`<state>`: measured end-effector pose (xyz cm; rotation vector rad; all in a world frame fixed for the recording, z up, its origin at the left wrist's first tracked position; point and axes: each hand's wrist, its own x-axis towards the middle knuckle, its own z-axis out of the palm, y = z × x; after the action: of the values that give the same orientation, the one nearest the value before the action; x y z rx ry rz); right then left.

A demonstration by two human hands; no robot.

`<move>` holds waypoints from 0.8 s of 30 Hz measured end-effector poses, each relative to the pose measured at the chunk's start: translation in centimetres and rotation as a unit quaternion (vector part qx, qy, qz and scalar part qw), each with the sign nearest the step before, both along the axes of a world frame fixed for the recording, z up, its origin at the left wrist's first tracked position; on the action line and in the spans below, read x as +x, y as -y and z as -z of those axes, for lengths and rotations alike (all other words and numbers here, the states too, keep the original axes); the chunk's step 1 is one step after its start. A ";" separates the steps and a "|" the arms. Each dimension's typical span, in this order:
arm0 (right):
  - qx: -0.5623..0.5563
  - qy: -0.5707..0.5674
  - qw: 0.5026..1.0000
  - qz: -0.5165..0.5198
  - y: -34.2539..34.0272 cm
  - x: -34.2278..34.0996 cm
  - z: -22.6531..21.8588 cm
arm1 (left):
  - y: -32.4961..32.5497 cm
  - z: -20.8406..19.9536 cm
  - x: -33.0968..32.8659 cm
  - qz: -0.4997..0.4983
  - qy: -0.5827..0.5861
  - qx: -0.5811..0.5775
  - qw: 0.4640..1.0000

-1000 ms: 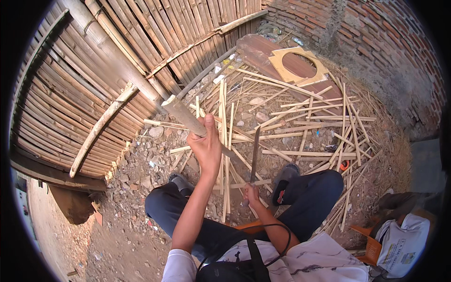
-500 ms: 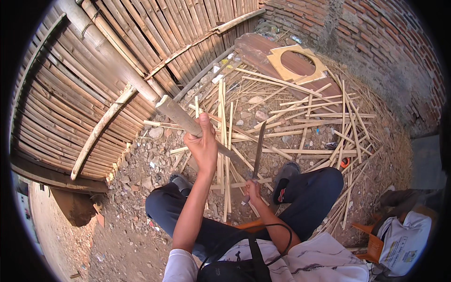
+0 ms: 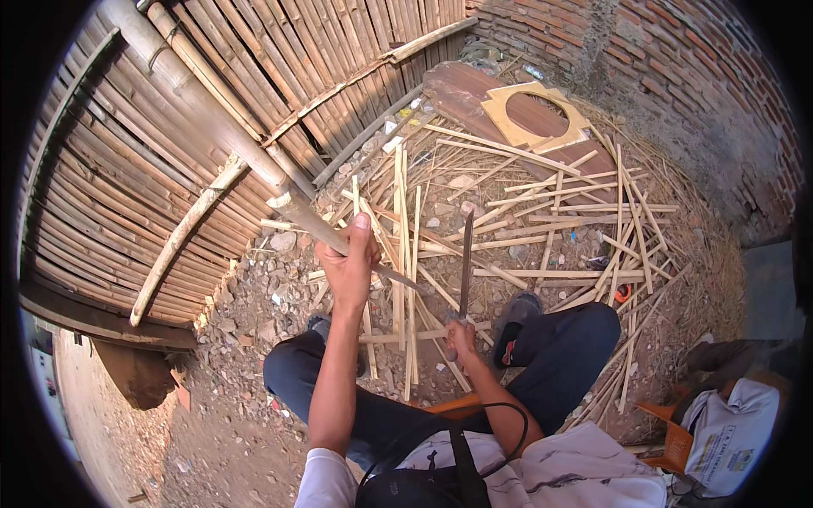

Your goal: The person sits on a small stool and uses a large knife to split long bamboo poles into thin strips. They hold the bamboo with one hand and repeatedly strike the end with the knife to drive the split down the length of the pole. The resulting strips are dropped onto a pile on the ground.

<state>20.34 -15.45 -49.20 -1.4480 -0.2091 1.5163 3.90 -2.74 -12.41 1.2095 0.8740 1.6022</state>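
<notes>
My left hand is closed around a bamboo stick, thumb lying along it. The stick slants from a pale cut end at the upper left down to a thin end at the lower right. In my right hand is the handle of a machete, its dark blade pointing up and away from me. Blade and stick are apart. Below and beyond both hands, pale split bamboo strips lie across the stony ground.
A bamboo fence with a thick horizontal pole stands at the left, and a brick wall at the right. At the back lies a brown board under a yellowish panel with a round hole. A white bag sits at my right.
My left hand and the bamboo stick have shifted left and slightly down. The machete has risen a little and stands more upright.
</notes>
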 end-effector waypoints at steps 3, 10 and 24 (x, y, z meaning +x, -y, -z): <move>0.057 -0.005 0.998 0.025 -0.6 -1.3 -3.3 | -0.2 0.6 -0.7 0.044 0.001 0.015 0.999; 0.005 0.048 0.998 -0.042 2.0 -2.5 -2.2 | -0.4 1.9 -1.8 0.175 -0.006 0.024 0.984; -0.007 0.061 0.998 0.028 1.2 -0.9 0.4 | 1.3 -0.8 -0.7 0.200 0.041 0.058 0.977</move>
<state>19.41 -16.66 -49.56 -1.5468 -0.2303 1.3891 3.19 -4.02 -11.63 1.2969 0.4513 1.3756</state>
